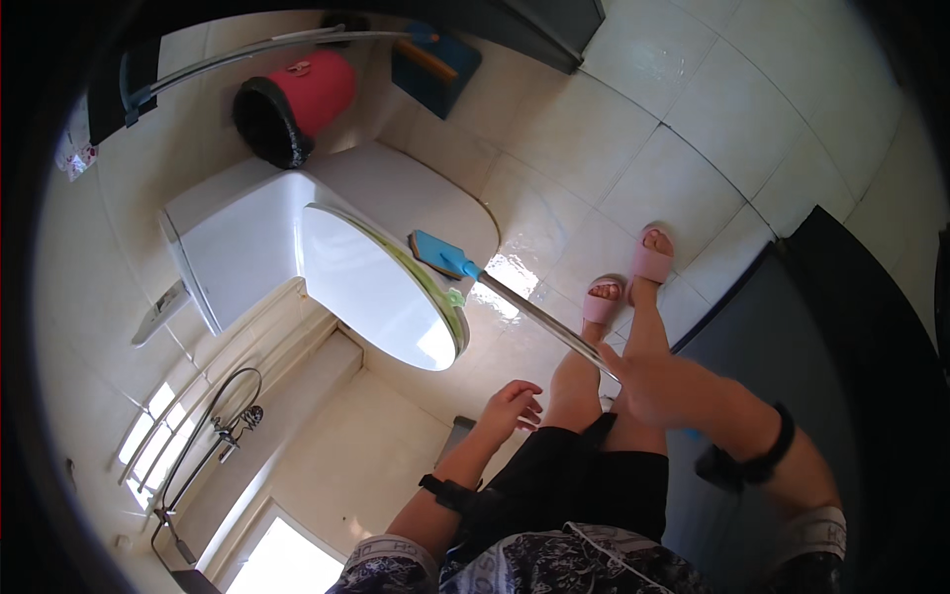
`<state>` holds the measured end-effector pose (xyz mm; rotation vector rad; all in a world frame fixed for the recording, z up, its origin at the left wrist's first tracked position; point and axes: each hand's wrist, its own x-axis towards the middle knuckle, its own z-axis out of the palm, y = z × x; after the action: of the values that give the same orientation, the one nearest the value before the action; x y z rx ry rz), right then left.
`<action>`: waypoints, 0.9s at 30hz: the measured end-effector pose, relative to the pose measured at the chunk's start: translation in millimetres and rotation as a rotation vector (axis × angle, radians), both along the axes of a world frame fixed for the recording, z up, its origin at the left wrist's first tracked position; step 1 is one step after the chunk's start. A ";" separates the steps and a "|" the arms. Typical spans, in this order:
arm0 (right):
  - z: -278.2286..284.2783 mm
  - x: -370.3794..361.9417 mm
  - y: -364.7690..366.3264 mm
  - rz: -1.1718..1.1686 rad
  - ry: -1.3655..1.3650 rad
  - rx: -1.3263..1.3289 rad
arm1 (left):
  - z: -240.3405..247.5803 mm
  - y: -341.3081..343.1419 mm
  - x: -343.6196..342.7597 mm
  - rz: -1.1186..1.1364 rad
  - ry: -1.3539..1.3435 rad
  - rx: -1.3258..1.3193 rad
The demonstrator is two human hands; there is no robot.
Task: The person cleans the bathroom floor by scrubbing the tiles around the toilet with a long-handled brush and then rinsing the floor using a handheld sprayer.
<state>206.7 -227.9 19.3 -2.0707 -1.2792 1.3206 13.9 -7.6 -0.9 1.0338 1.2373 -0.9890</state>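
Note:
My right hand [661, 386] is closed around the metal pole of a long-handled scrub brush [542, 319]. The brush's blue, wedge-shaped head [440, 255] is beside the raised toilet lid, near its green-edged seat; whether it touches is unclear. White and glossy, the toilet lid [381, 287] stands open against the tank [237, 247]. Holding nothing, my left hand [512, 411] hovers in front of my left thigh, its fingers loosely bent and apart. The far end of the pole is hidden behind my right hand and forearm.
A red bin [315, 91] with a black liner sits beyond the toilet, near a dark blue dustpan-like board [435, 74]. Wet, shiny floor tiles [554, 223] surround my pink slippers [651, 259]. A dark panel [782, 337] stands at my right; a shower hose [193, 426] hangs at left.

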 end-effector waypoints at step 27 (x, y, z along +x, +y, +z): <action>-33.4 76.3 81.6 -0.248 0.334 -0.491 | -50.2 39.5 93.1 0.676 -0.231 -0.419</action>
<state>283.0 -146.3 -14.1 -2.0928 -0.5735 1.8950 107.0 31.9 -51.1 0.3396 1.0186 -0.5404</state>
